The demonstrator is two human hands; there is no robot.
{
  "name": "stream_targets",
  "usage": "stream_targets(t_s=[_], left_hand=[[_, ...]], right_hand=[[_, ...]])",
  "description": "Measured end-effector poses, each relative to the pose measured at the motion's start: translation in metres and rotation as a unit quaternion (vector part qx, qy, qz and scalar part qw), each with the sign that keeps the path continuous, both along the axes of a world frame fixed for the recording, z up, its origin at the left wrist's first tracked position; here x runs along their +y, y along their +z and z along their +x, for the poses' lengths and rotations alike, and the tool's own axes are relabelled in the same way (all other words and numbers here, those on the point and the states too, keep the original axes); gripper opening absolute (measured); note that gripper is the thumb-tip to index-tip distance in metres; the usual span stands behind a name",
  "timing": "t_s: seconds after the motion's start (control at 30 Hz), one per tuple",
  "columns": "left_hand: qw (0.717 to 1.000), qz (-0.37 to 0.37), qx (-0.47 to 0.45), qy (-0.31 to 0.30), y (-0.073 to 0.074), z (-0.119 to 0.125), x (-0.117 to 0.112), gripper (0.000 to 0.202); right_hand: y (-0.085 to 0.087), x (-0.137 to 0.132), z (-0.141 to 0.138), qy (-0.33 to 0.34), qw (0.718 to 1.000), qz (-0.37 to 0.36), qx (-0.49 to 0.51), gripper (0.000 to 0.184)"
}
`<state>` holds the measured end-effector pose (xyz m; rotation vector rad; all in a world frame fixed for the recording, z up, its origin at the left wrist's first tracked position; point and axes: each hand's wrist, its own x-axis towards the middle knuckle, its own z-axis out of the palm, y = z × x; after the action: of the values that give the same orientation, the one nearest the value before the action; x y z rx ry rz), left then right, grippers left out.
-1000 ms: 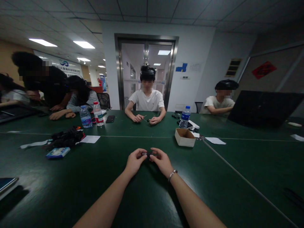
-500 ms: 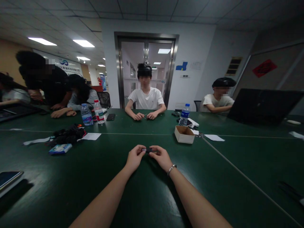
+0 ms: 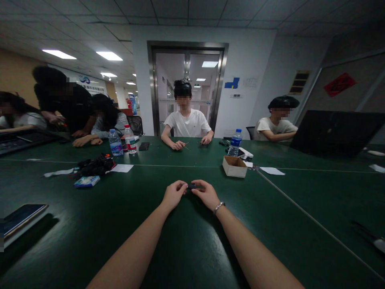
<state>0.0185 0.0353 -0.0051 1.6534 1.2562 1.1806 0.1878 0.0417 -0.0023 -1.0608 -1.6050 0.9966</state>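
Observation:
Over the green table (image 3: 192,241), my left hand (image 3: 174,195) and my right hand (image 3: 207,193) face each other with fingertips almost meeting. Between them is a small dark object (image 3: 191,186), too small and dim for me to tell its kind. My right thumb and fingers pinch its right part. At its left end, the thumb and index finger of my left hand close on it, and a light, shiny bit shows there. A silver bracelet (image 3: 219,207) circles my right wrist.
An open cardboard box (image 3: 234,170) stands ahead to the right, near a blue-capped water bottle (image 3: 235,143). Leftward are a small blue-white packet (image 3: 87,182), a black tangled bundle (image 3: 94,165) and a phone (image 3: 22,222). Across the table sits a person in white (image 3: 189,124).
The view has turned slightly left, so things sit further right. My hands keep their grip on the dark object, which now sits at a slightly different angle. The person opposite has moved their hands apart.

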Motion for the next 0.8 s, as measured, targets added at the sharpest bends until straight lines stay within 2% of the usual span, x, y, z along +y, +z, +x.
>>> stream_targets(t_s=[0.17,0.43,0.6,0.8], left_hand=[[1.0,0.012,-0.004,-0.008,-0.0001,-0.0014,-0.0039,0.032],[0.998,0.04,-0.025,-0.03,-0.0043,-0.0007,-0.0038,0.022],[0.997,0.057,-0.03,-0.039,-0.004,-0.0025,-0.0051,0.019],[0.996,0.044,-0.05,-0.062,-0.0033,-0.0044,-0.0028,0.021]], right_hand=[[-0.0022,-0.002,-0.0005,-0.01,1.0,0.001,-0.011,0.032],[-0.0046,-0.005,-0.0024,0.026,0.996,-0.04,0.071,0.035],[-0.0034,-0.0046,-0.0035,0.019,0.997,-0.043,0.061,0.03],[-0.0035,-0.0047,-0.0045,0.02,0.998,-0.04,0.052,0.027]])
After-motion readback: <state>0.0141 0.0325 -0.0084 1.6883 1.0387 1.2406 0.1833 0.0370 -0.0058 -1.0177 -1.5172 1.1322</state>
